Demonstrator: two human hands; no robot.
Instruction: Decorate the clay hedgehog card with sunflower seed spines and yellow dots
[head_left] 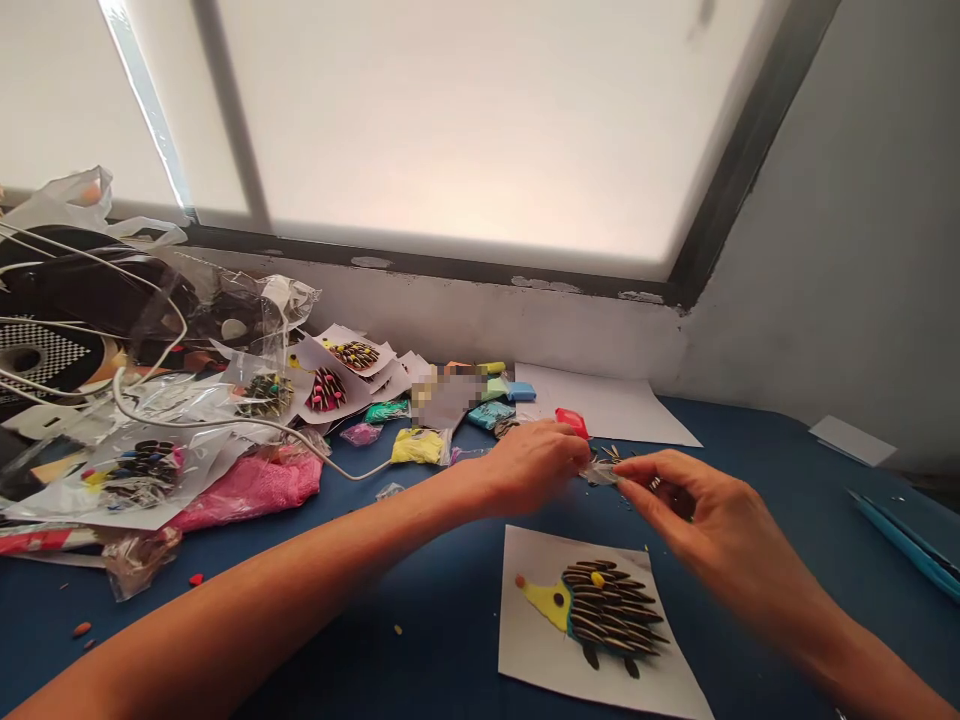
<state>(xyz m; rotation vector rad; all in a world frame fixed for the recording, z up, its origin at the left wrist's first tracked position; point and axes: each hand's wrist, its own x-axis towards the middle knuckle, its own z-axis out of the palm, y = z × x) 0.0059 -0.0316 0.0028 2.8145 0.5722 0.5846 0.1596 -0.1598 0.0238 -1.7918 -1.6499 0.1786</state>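
So the small clear plastic packet (600,473) is right of centre in the frame, between the two hands; the right hand (701,505) has thumb and forefinger pinched on its right end, while the left hand (536,465) is at the other end with its fingers curled, kinda blurry, so I can't tell if they actually grip it; there's a red packet (573,421) just behind the left hand, plus loose dark seeds scattered around the plastic.

The white card (529,655) lies flat at lower right of centre, below the hands; it's got a hedgehog (611,610) on it, yellow face pointing left, striped seeds for spines, one yellow blob up on its back; all of this is on a dark blue tabletop (360,620).

Mid-frame there's a yellow packet (417,447) left of the left hand; more seed hedgehog cards, plastic bags and a pink cloth (251,487) pile up on the left; a big white sheet (615,400) lies against the wall, and something long and blue (907,545) is at the right edge.
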